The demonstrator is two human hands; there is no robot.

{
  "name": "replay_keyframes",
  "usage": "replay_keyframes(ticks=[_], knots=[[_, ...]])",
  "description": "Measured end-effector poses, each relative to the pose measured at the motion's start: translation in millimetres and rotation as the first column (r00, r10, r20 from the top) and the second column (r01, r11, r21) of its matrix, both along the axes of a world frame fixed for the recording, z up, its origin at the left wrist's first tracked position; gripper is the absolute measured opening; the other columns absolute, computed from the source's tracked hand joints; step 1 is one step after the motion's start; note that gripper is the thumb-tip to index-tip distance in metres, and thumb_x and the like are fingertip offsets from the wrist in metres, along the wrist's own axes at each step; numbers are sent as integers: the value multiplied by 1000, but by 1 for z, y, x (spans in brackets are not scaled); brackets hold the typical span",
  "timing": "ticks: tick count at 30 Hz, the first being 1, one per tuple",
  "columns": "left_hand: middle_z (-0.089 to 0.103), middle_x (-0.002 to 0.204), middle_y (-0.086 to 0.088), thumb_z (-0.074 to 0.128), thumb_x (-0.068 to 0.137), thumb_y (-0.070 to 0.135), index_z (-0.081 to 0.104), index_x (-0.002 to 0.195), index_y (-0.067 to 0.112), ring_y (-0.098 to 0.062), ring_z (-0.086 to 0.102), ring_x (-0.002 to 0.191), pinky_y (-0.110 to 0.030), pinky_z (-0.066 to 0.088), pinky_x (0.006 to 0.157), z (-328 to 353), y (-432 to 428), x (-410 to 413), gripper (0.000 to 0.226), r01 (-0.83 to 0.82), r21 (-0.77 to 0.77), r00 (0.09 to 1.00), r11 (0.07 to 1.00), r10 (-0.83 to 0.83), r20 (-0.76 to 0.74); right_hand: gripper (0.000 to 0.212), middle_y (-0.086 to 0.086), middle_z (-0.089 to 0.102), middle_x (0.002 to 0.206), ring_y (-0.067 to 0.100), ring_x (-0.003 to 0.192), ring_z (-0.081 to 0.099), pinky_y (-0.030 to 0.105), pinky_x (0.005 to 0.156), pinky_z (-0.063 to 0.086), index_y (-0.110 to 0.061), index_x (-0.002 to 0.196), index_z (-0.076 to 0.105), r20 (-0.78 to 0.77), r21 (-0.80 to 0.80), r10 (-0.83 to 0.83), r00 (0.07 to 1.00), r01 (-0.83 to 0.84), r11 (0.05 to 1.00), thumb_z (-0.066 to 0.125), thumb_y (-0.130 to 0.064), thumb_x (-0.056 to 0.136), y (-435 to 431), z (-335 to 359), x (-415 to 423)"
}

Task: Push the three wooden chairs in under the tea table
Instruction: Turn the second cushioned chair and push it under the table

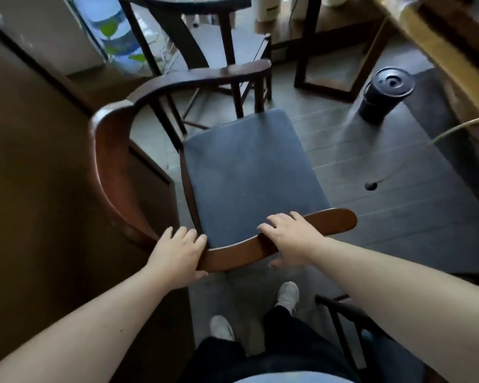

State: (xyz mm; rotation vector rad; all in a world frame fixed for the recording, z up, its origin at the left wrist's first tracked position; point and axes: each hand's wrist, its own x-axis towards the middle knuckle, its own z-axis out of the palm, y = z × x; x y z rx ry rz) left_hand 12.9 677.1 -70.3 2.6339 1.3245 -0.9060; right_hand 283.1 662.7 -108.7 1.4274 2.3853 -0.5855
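One chair (244,172) is in hand in the head view: your left hand (177,255) and right hand (291,239) are both gripping its curved top rail. It is standing clear on the floor, the table (415,48) lying to its right, so pushing-in is pending.

Both hands rest on the near armrest of the chair (244,172), the left hand (177,255) left of the right hand (291,239). A second chair (221,42) stands behind it; a bin (385,95) stands on the floor to the right.

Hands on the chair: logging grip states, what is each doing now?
Left hand: closed on the wooden chair's curved rail.
Right hand: gripping the same rail.
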Motion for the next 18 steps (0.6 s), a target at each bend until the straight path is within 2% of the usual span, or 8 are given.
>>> replay_keyframes(ticks=[2, 5, 7, 9, 11, 14, 16, 18], knots=[[49, 133, -6, 52, 76, 69, 31, 140, 20, -28, 43, 122, -47, 36, 102, -1, 4, 2, 82, 4, -38, 1000, 999, -5, -24, 87, 7, 47, 134, 29, 126, 42, 52, 103, 33, -25, 134, 38, 11, -37, 55, 998, -55, 998, 68, -69, 65, 11, -8, -8], [55, 123, -4, 52, 80, 59, 38, 131, 21, -27, 52, 110, -43, 44, 90, -5, -1, 3, 64, -7, -101, 1000, 995, 6, -8, 86, 4, 54, 123, 27, 116, 50, 47, 95, 40, -26, 126, 45, 8, -85, 129, 992, -128, 988, 67, -72, 57, 24, -19, -26], [56, 122, -4, 53, 83, 47, 36, 131, 20, -27, 54, 107, -41, 43, 88, -8, -7, 3, 57, -17, -103, 1000, 995, 18, 9, 79, 1, 58, 112, 26, 105, 57, 43, 85, 46, -25, 115, 50, -1, -134, 163, 987, -162, 978, 67, -73, 55, 32, -19, -30], [57, 121, -3, 56, 84, 45, 36, 131, 20, -27, 55, 105, -41, 42, 86, -15, -7, -2, 57, -11, -91, 1000, 996, 14, 22, 67, 0, 64, 99, 26, 91, 63, 37, 73, 51, -25, 101, 53, -8, -174, 184, 983, -183, 968, 67, -72, 55, 40, -20, -32], [59, 115, -2, 58, 81, 50, 42, 122, 20, -26, 58, 98, -39, 40, 80, -18, 0, -6, 53, 34, -79, 999, 996, -31, 41, 56, -1, 67, 85, 26, 78, 64, 32, 63, 49, -25, 86, 53, -4, -168, 194, 981, -192, 967, 67, -68, 54, 44, -19, -30], [60, 107, 0, 54, 78, 54, 47, 112, 21, -25, 61, 88, -37, 39, 69, -26, 6, -14, 48, 103, -89, 990, 991, -94, 101, 48, -5, 57, 70, 25, 66, 56, 30, 57, 43, -24, 79, 52, 5, -193, 156, 988, -152, 969, 68, -62, 53, 42, -18, -33], [60, 105, 1, 52, 79, 56, 47, 112, 22, -24, 61, 85, -34, 39, 62, -27, 9, -15, 48, 122, -122, 986, 985, -106, 127, 47, -7, 51, 69, 24, 67, 54, 30, 57, 41, -24, 81, 51, 9, -225, 123, 992, -118, 967, 70, -59, 55, 40, -17, -33], [61, 106, 2, 50, 80, 56, 47, 113, 22, -24, 61, 84, -33, 42, 62, -28, 10, -13, 48, 141, -144, 982, 979, -120, 142, 48, -7, 51, 72, 23, 71, 54, 30, 58, 41, -24, 83, 51, 16, -275, 117, 993, -108, 955, 72, -57, 57, 41, -17, -31]])
